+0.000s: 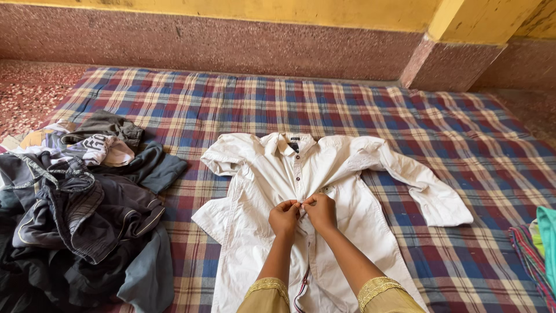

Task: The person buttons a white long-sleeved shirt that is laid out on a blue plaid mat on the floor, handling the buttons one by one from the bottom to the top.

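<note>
A white long-sleeved shirt (324, 197) lies spread front-up near the middle of a plaid mattress (405, 116) in red, blue and cream, its collar toward the far edge and its hem toward the near edge, where the person sits. Both of the person's hands meet on the shirt's front placket, about halfway down its length. The left hand (284, 217) pinches the left edge of the placket between thumb and fingertips, its grip narrow and closed on the cloth. The right hand (321, 210) touches it from the other side, fingers curled tight on the opposite edge of the placket, so the 2 hands press knuckle to knuckle over the button line. Below the hands the shirt front stands open, showing a striped inner band. The shirt's sleeve (428, 185) on the mattress's right side stretches out toward the right edge; the other sleeve is folded up short beside the collar. Yellow-green cuffs with gold trim cover both wrists. A heap of dark clothes (75, 214) sits along the left edge, well apart from the shirt, and a few bright folded cloths (538, 243) lie at the right edge.
</note>
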